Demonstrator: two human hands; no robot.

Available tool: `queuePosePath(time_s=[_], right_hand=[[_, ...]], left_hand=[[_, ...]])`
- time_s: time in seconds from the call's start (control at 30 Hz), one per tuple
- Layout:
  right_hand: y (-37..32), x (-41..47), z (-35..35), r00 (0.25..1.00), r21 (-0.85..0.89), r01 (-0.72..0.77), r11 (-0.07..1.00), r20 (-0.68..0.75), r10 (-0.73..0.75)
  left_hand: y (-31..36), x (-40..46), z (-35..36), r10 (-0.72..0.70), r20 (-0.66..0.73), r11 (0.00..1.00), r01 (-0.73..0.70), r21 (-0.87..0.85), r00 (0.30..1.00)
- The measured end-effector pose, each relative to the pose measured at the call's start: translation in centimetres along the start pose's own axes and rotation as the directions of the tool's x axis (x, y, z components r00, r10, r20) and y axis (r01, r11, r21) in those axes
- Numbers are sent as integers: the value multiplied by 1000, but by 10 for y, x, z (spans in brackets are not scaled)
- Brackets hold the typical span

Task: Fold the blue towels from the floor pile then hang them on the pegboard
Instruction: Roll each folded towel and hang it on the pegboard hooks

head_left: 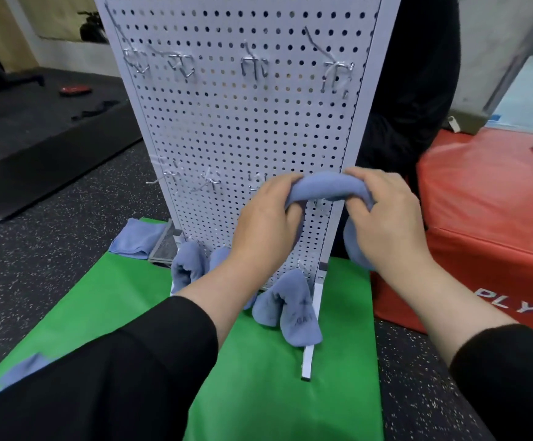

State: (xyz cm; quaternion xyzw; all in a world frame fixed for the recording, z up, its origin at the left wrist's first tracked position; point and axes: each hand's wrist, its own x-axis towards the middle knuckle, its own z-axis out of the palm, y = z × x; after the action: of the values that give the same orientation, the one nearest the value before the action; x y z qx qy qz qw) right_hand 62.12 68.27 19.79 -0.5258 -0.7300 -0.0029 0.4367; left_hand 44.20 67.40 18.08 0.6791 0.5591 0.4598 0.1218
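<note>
Towel (328, 185), blue and soft-napped, folded into a thick strip and bowed in an arch between both hands, held against the lower right part of the white pegboard (242, 122). Left hand (266, 224) gripping its left end, fingers curled round the cloth; right hand (382, 214) pinching the right end, with more blue cloth bunched beneath the palm. Further down the board, hung blue towels (287, 308) drooping from low hooks, folded double with rounded ends, one near the left edge and one near the right foot. Another blue towel (138, 238) lying flat on the floor left of the board's base, beside the green mat (258, 393). Red padded box (487, 224) just right of the board.
</note>
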Motion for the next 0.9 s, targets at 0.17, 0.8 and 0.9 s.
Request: queuePosePath(time_s=[0.17, 0.8, 0.9], right_hand=[[35, 9, 21, 998, -27, -46, 999, 38, 47], [18, -96, 84, 853, 115, -484, 867, 283, 439], [3, -115, 87, 829, 105, -527, 843, 280, 484]], left_hand=[[-6, 16, 29, -99, 19, 995, 99, 13, 995], [-63, -65, 64, -371, 265, 893, 420, -160, 890], [-68, -76, 57, -331, 308, 922, 375, -98, 892]])
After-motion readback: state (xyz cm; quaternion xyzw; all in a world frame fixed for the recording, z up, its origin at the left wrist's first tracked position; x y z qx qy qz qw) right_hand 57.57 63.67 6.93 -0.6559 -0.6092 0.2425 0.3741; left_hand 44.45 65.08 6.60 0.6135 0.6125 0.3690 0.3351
